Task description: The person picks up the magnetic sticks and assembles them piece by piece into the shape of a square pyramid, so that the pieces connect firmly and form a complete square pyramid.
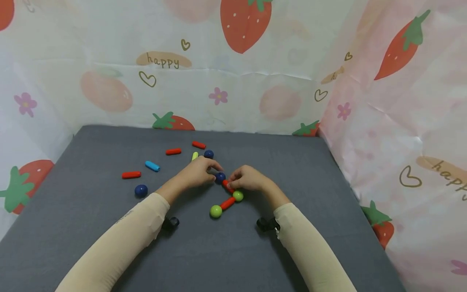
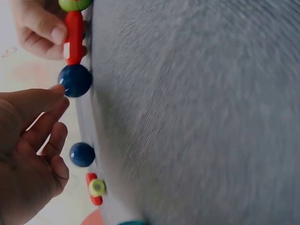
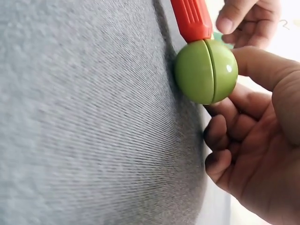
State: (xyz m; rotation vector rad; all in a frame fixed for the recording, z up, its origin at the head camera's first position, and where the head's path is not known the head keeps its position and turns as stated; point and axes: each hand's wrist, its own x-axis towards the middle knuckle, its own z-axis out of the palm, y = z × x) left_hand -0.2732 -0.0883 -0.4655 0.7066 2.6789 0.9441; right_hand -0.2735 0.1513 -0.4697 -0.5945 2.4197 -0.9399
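Observation:
A joined chain lies on the grey cloth: a green ball [image 1: 216, 211], a red rod [image 1: 228, 203], a second green ball [image 1: 238, 196], another red rod [image 2: 73, 37] and a dark blue ball [image 1: 220, 177]. My left hand [image 1: 198, 172] pinches the blue ball [image 2: 75, 80] at the chain's far end, thumb on its side in the left wrist view. With thumb and fingers my right hand [image 1: 249, 178] grips the red rod beside that ball. In the right wrist view, a green ball [image 3: 206, 71] partly hides the right hand's fingertips [image 3: 218, 161].
Left of the chain lie a blue ball [image 1: 141, 191], red rods [image 1: 131, 174] [image 1: 173, 151] [image 1: 198, 144] and a light blue rod [image 1: 152, 166]. Behind my left hand are a yellow-green rod [image 1: 195, 155] and another blue ball [image 1: 208, 154]. A patterned curtain [image 1: 240, 81] stands behind.

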